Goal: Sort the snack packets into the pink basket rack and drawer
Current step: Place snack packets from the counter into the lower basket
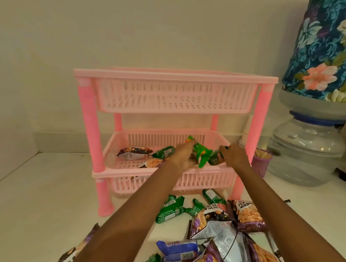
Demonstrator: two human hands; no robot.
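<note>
while both my arms reach forward over the pale, smooth countertop (30,192), i see it meets a plain cream wall (93,23) at the far edge. on it stands the pink two-tier plastic basket rack (170,94), its slatted, perforated baskets carried on round posts. the upper basket shows no packets; the lower basket (124,164) holds a few glossy foil packets at its left. my left hand (183,157) is closed around a bright green crinkly snack packet (201,155) above the lower basket, and my right hand (235,155) grips a darker green packet (215,159) just beside it. near me, loose on the counter, lies a heap of snack packets (222,236): purple-and-silver peanut bags, small green wrappers and one blue one. to the right of the rack stands a small purple cup of toothpicks (261,160), then a clear water jar (305,152) under a bottle in a blue floral cloth cover (327,49).
</note>
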